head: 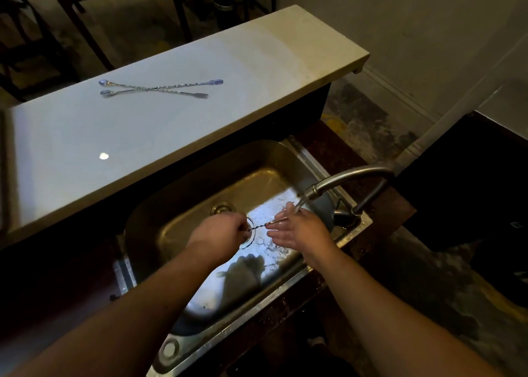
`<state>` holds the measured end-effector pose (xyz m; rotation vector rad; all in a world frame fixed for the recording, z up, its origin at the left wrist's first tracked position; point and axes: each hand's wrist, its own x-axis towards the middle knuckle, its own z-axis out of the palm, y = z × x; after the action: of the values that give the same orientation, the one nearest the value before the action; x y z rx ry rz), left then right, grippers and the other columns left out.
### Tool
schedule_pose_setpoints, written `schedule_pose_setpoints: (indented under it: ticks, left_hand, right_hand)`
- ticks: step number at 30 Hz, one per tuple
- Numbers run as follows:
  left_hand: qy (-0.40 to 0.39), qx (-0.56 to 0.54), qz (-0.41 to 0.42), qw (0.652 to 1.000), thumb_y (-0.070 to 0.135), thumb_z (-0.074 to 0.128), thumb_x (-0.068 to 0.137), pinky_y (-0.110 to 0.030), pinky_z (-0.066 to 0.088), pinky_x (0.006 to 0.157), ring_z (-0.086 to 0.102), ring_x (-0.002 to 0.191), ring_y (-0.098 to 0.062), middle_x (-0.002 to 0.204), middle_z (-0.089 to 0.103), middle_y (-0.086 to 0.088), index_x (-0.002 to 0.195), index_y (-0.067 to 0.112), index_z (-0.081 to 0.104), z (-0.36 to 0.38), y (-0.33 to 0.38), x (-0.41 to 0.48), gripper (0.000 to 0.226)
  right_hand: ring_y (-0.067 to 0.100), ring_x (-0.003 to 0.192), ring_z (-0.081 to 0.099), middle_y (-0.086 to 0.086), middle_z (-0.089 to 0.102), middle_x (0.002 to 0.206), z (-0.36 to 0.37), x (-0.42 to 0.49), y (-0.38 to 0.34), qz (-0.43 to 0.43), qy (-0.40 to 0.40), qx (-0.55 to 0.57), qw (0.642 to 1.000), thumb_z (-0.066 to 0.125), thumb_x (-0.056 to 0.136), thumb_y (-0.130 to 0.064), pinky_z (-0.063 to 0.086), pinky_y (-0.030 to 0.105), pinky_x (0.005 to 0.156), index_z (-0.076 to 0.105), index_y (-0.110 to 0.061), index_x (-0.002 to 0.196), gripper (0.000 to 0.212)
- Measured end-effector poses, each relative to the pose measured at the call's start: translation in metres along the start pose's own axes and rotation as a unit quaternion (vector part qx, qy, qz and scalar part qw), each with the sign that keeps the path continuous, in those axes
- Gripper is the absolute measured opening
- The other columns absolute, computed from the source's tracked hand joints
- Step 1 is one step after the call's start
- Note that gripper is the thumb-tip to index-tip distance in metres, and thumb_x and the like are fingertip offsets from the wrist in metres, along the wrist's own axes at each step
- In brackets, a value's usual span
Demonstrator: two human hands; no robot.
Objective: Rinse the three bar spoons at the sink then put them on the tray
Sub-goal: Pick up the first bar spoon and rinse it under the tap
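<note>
You're holding one bar spoon over the sink, its twisted stem running straight between your two hands. Your left hand is clenching around one end, fingers curled tight over the stem, so that tip is hidden inside your fist. Your right hand is lying open, fingers stretched flat and relaxed, with the other end of the stem resting against your fingertips rather than being gripped. Water is running from the faucet just above the back of your right hand and splashing down onto those outstretched fingers and the spoon's end.

Well beyond your fingertips, up on the pale counter, the other two bar spoons are lying crossed over each other, untouched by either hand. Whether they're already rinsed can't be told from here.

So you're looking to be early or midway: one spoon is under the stream, two are waiting on the counter, and nothing is sitting on a tray yet. No tray is showing anywhere in view, so that placing step is all still ahead of you.
</note>
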<state>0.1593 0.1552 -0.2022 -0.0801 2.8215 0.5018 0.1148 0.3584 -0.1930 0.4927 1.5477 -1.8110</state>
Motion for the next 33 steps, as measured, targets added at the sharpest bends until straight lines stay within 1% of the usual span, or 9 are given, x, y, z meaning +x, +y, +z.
schedule_pose_setpoints:
  ticks: [10, 16, 19, 21, 23, 26, 28, 31, 33]
  left_hand:
    - [0.010, -0.030, 0.013, 0.999, 0.043, 0.067, 0.091, -0.030, 0.044, 0.065, 0.061, 0.082, -0.017, 0.086, 0.061, 0.010, 0.090, 0.034, 0.061, 0.001, 0.001, -0.006, 0.011]
    - [0.008, -0.076, -0.004, 0.997, 0.039, 0.072, 0.089, -0.028, 0.035, 0.064, 0.055, 0.077, -0.011, 0.079, 0.055, 0.012, 0.082, 0.029, 0.062, -0.001, -0.005, -0.004, 0.016]
    - [0.008, -0.100, -0.024, 0.995, 0.036, 0.072, 0.089, -0.028, 0.036, 0.063, 0.057, 0.077, -0.013, 0.080, 0.058, 0.011, 0.083, 0.026, 0.063, -0.002, -0.009, -0.004, 0.015]
    - [0.015, -0.115, -0.044, 0.992, 0.036, 0.073, 0.088, -0.028, 0.036, 0.063, 0.057, 0.077, -0.014, 0.079, 0.059, 0.010, 0.082, 0.026, 0.063, -0.002, -0.013, -0.006, 0.015]
    - [0.028, -0.127, -0.068, 0.989, 0.037, 0.073, 0.088, -0.029, 0.037, 0.062, 0.057, 0.077, -0.014, 0.080, 0.061, 0.009, 0.082, 0.026, 0.063, 0.000, -0.020, -0.008, 0.016]
    - [0.046, -0.151, -0.123, 0.980, 0.040, 0.071, 0.088, -0.029, 0.036, 0.059, 0.057, 0.073, -0.011, 0.077, 0.062, 0.009, 0.083, 0.026, 0.063, 0.006, -0.031, -0.013, 0.017]
    - [0.060, -0.178, -0.172, 0.967, 0.039, 0.071, 0.089, -0.029, 0.035, 0.058, 0.057, 0.071, -0.012, 0.073, 0.062, 0.009, 0.082, 0.025, 0.063, 0.014, -0.040, -0.017, 0.017]
    - [0.076, -0.198, -0.243, 0.947, 0.037, 0.069, 0.089, -0.029, 0.035, 0.058, 0.061, 0.074, -0.018, 0.072, 0.063, 0.006, 0.078, 0.023, 0.062, 0.031, -0.057, -0.023, 0.019]
    - [0.068, -0.181, -0.289, 0.938, 0.037, 0.063, 0.091, -0.030, 0.036, 0.059, 0.066, 0.082, -0.023, 0.080, 0.069, -0.001, 0.082, 0.021, 0.067, 0.045, -0.069, -0.026, 0.019]
  right_hand:
    - [0.032, 0.077, 0.081, 0.014, 0.080, 0.074, 0.000, 0.004, 0.000, -0.012, 0.020, -0.007, 1.000, 0.051, 0.109, -0.019, 0.065, 0.036, 0.059, 0.051, -0.009, 0.113, 0.011]
    - [0.027, 0.073, 0.080, 0.017, 0.080, 0.080, 0.008, 0.009, -0.007, -0.047, 0.055, -0.102, 0.992, 0.055, 0.107, -0.026, 0.067, 0.039, 0.066, 0.061, -0.014, 0.095, 0.018]
    - [0.022, 0.075, 0.073, 0.006, 0.075, 0.084, 0.015, 0.008, -0.012, -0.124, 0.124, -0.319, 0.931, 0.048, 0.106, -0.039, 0.061, 0.045, 0.073, 0.064, -0.025, 0.092, 0.026]
    - [0.011, 0.068, 0.061, -0.002, 0.065, 0.081, 0.023, 0.005, -0.018, -0.187, 0.139, -0.408, 0.883, 0.045, 0.104, -0.049, 0.055, 0.036, 0.058, 0.061, -0.032, 0.092, 0.026]
    - [0.008, 0.083, 0.059, -0.003, 0.063, 0.103, 0.036, 0.004, -0.030, -0.266, 0.125, -0.480, 0.827, 0.047, 0.103, -0.048, 0.046, 0.028, 0.062, 0.061, -0.036, 0.103, 0.018]
    - [0.019, 0.114, 0.056, 0.003, 0.060, 0.127, 0.061, 0.006, -0.056, -0.386, 0.106, -0.521, 0.754, 0.054, 0.101, -0.037, 0.051, 0.038, 0.089, 0.061, -0.022, 0.124, 0.028]
    - [0.018, 0.122, 0.051, 0.003, 0.058, 0.132, 0.081, 0.005, -0.077, -0.448, 0.107, -0.522, 0.718, 0.053, 0.100, -0.038, 0.048, 0.037, 0.095, 0.055, -0.020, 0.129, 0.034]
    - [0.020, 0.131, 0.046, 0.007, 0.055, 0.139, 0.110, 0.006, -0.112, -0.497, 0.124, -0.512, 0.690, 0.051, 0.099, -0.038, 0.045, 0.040, 0.105, 0.050, -0.017, 0.134, 0.040]
    - [0.028, 0.142, 0.040, 0.013, 0.048, 0.151, 0.126, 0.016, -0.139, -0.478, 0.147, -0.530, 0.685, 0.050, 0.100, -0.041, 0.041, 0.049, 0.114, 0.044, -0.015, 0.142, 0.050]
